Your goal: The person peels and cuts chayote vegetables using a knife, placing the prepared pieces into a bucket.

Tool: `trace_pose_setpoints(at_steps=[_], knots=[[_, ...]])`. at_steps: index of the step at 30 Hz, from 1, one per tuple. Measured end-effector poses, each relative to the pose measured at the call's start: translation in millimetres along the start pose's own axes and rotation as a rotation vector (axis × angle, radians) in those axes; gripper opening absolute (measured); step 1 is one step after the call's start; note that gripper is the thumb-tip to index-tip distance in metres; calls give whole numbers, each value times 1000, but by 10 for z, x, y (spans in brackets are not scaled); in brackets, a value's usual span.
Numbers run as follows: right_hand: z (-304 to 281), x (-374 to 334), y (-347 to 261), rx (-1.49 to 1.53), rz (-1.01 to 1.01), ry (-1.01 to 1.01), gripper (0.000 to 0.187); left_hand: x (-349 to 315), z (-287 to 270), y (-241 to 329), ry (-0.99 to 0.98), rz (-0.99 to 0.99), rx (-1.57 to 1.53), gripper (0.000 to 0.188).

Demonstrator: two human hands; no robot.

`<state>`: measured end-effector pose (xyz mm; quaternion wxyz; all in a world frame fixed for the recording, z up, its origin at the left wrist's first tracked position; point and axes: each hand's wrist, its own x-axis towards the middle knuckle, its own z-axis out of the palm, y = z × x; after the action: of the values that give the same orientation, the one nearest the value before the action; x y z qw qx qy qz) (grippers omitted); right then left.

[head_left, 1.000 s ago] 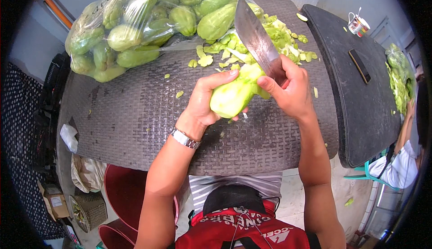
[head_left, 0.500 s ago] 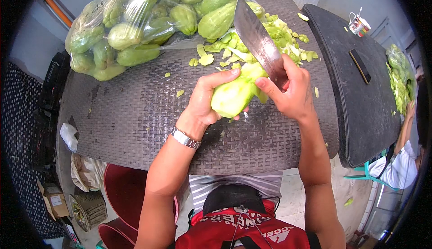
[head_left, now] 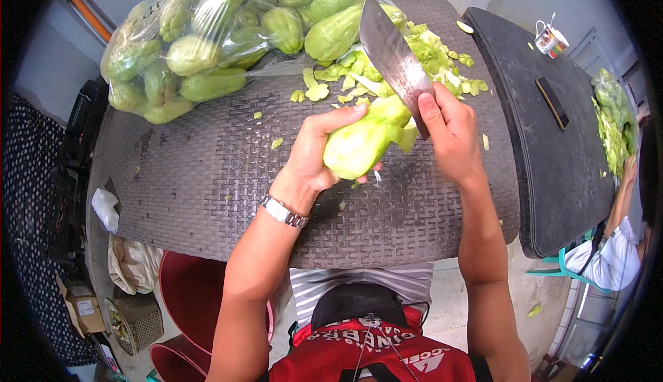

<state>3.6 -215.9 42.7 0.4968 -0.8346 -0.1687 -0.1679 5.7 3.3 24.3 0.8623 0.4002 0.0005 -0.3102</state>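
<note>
My left hand [head_left: 307, 148] wraps around a pale green, largely peeled chayote [head_left: 353, 150], with the thumb along its top. In my right hand [head_left: 452, 137] is a broad-bladed knife [head_left: 392, 54], its wide tip pointing up and away. The thumb presses on the blade's near end, and the edge lies against the right side of the chayote. A loose flap of peel [head_left: 407, 135] hangs there beside the blade. Just beyond, a heap of green peelings [head_left: 431, 50] spreads over the woven-pattern table [head_left: 207, 195], partly hidden by the knife.
A clear plastic bag of chayotes [head_left: 200, 57] fills the far left of the table. On the right, a black table [head_left: 511, 99] bears a mug [head_left: 547, 39], a dark bar-shaped object [head_left: 552, 103] and greens beside another person's arm [head_left: 621, 192]. Red tubs [head_left: 190, 292] stand below left.
My right thumb has shifted from the chayote's side up onto the blade, and the knife has turned slightly. The chayote has tilted a little in my left hand.
</note>
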Motion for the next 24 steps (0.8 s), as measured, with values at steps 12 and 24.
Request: trace_pose_setpoints(at_steps=[12,24], knots=[[37,-11,30,-34,-78,-5,35,5,23,7,-18,9,22,49],[148,-73,-7,-90,-64,28,34,-31,48,14,92,76,37,47]])
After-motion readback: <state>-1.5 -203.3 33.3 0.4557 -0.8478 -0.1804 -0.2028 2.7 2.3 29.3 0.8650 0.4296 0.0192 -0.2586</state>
